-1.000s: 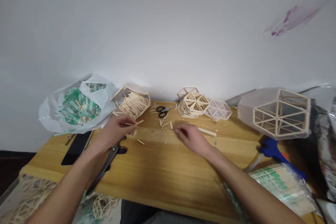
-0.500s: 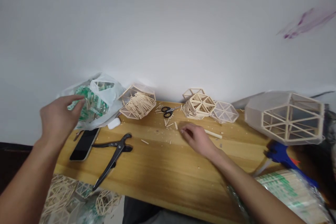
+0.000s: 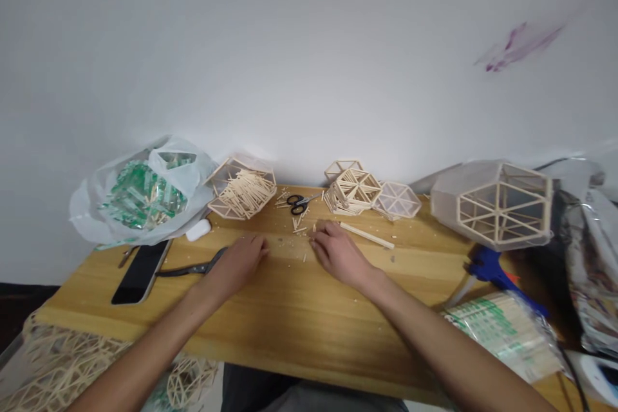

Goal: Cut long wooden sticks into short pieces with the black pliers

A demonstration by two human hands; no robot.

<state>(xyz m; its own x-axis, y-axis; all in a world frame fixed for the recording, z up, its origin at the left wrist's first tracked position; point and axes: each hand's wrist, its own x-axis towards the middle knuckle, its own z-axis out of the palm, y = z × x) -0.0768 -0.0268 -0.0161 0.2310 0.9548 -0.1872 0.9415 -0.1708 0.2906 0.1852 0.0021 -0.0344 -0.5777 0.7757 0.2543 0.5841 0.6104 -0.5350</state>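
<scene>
My left hand [image 3: 237,263] rests on the wooden table [image 3: 290,309], fingers together and pointing at small cut stick pieces [image 3: 299,230]. Black pliers [image 3: 193,267] lie partly under its wrist. My right hand [image 3: 338,252] lies close beside it, fingers curled down onto the table by the stick pieces. A long wooden stick [image 3: 367,235] lies just beyond that hand. Whether either hand pinches a piece is hidden.
At the back stand a hexagonal frame full of sticks [image 3: 241,188], black scissors [image 3: 299,203], stick frames [image 3: 355,191] and a large frame [image 3: 492,206]. A plastic bag [image 3: 140,193], phone [image 3: 140,271] and white case [image 3: 198,230] sit left. A blue glue gun [image 3: 492,267] and packed sticks [image 3: 502,335] sit right.
My left hand came back from the plastic bag at the left and settled on the table next to my right hand. My right hand shifted slightly left.
</scene>
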